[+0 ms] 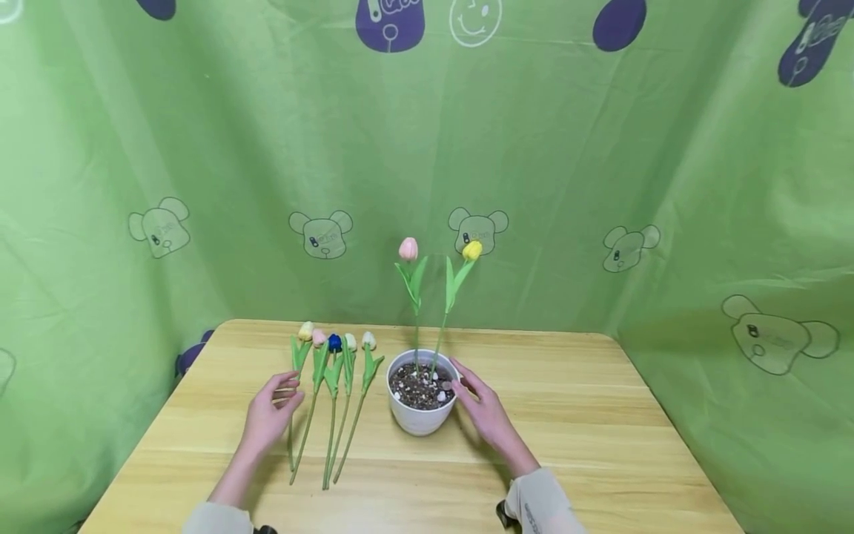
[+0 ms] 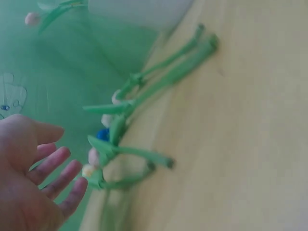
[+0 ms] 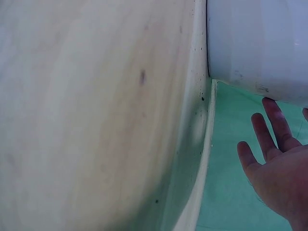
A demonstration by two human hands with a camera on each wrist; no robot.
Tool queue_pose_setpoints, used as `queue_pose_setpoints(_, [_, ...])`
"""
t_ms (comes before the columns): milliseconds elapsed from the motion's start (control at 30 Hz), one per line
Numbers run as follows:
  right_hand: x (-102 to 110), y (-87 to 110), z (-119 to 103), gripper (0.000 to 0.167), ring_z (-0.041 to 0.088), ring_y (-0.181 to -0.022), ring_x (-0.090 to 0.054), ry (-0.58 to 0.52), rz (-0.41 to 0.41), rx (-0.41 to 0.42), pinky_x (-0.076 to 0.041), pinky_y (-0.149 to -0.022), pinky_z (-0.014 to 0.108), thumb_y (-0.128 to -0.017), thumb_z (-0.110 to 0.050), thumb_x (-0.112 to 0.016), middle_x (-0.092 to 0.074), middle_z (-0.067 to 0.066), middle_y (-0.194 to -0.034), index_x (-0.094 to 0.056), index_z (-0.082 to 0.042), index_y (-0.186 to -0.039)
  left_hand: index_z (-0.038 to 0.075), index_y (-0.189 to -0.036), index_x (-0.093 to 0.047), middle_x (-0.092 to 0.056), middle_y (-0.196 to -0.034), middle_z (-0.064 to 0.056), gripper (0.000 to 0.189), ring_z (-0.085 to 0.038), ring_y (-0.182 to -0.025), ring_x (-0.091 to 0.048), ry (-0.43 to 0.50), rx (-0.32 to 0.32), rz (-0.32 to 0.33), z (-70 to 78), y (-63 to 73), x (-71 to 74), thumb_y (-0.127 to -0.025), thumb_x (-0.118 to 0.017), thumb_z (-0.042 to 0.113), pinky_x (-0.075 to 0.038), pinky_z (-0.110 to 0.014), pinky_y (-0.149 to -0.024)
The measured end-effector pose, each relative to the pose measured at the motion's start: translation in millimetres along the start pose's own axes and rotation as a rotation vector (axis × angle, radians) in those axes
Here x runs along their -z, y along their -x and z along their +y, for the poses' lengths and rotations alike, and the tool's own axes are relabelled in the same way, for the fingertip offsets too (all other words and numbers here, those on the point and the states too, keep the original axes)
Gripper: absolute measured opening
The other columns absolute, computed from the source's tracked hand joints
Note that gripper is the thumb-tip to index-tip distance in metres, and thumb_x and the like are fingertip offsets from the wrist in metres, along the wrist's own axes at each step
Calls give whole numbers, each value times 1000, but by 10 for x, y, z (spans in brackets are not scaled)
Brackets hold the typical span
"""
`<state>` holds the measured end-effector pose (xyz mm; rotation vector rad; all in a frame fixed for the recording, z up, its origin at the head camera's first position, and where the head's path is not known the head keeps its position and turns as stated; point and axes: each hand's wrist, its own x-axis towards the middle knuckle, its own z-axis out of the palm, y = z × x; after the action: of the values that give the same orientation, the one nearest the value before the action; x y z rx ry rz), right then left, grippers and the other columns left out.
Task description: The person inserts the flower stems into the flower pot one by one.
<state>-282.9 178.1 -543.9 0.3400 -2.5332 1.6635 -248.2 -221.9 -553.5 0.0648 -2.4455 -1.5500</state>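
My left hand (image 1: 270,411) hovers beside the leftmost artificial tulip (image 1: 305,332), its fingers loosely bent. In the left wrist view that hand (image 2: 33,178) is apart from the stems and holds nothing. Several tulips lie side by side, with cream, pink, blue (image 1: 335,343) and white heads. My right hand (image 1: 485,410) rests against the right side of a white flowerpot (image 1: 420,423), thumb at the rim. From the right wrist, spread fingers (image 3: 276,120) reach the pot's wall (image 3: 260,48). A pink tulip (image 1: 409,249) and a yellow tulip (image 1: 471,251) stand in its soil (image 1: 416,393).
The wooden table (image 1: 587,445) has its back edge near a green curtain (image 1: 554,148) printed with bear heads. Dark soil with white pebbles fills the pot. The loose stems point toward the table's front, left of the pot.
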Motion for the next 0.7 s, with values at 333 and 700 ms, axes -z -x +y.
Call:
queue_pose_setpoints(333, [17, -12, 33, 50, 46, -139, -51, -3, -3, 1, -43, -114, 67, -106, -37, -58, -47, 13, -159, -50, -27, -154, 2, -148, -48, -59, -141, -26, 56, -45, -125, -61, -63, 96, -16, -159, 69, 65, -96, -68, 5, -55, -55, -107])
queue_pose_setpoints(700, [1, -13, 32, 50, 46, -138, -52, 4, 2, 10, -44, -114, 65, -106, -37, -58, -48, 14, -159, -50, -26, -154, -2, -146, -50, -60, -138, -29, 65, -44, -120, -64, -160, 101, 0, -182, 12, 48, -86, -76, -2, -58, -54, -102])
